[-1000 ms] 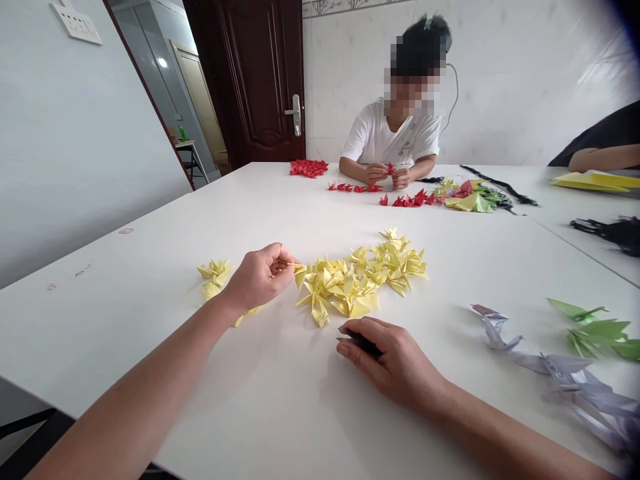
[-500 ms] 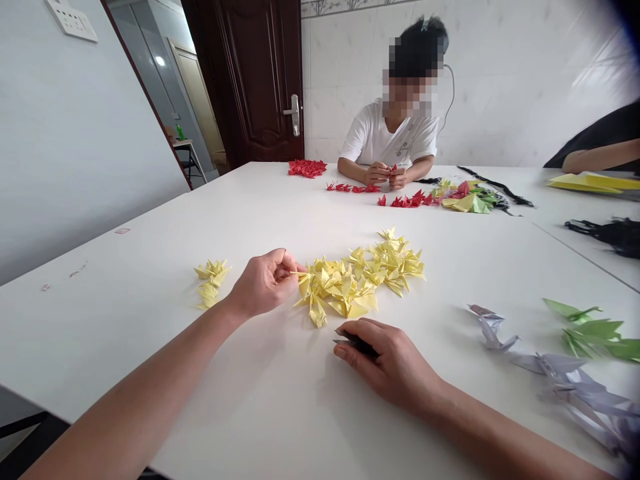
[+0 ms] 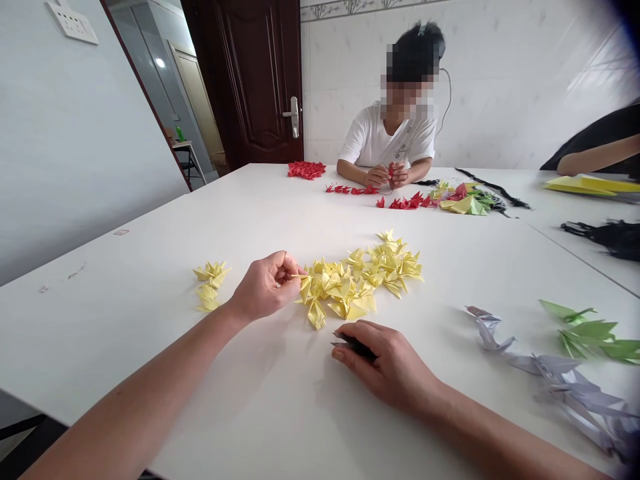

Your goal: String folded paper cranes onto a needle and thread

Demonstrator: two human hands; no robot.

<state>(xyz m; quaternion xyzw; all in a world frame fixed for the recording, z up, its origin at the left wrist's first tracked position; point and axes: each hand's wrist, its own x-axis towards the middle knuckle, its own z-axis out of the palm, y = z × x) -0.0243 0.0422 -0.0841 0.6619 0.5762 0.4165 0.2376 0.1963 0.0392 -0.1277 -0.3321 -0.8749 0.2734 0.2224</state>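
Observation:
My left hand [image 3: 270, 283] is closed at the left end of a heap of yellow paper cranes [image 3: 345, 287], its thumb and fingertips pinching the tip of one crane. Resting on the table, my right hand [image 3: 383, 353] is closed around black tweezers [image 3: 357, 345]. The tweezers' two points stick out to the left, apart from each other, just below the heap. A few more yellow cranes [image 3: 210, 283] lie to the left, beyond my left forearm.
Grey-white paper cranes [image 3: 575, 387] and green ones [image 3: 595, 333] lie at right on the white table [image 3: 240, 407]. Across it, a person [image 3: 390, 133] handles something red beside red cranes [image 3: 306, 170]. Black cords [image 3: 605, 238] lie at far right, near another person's arm [image 3: 595, 157].
My hands keep nearly the same pose and place, with the left still at the yellow crane. Across the table, the person's hands have shifted slightly around the red piece.

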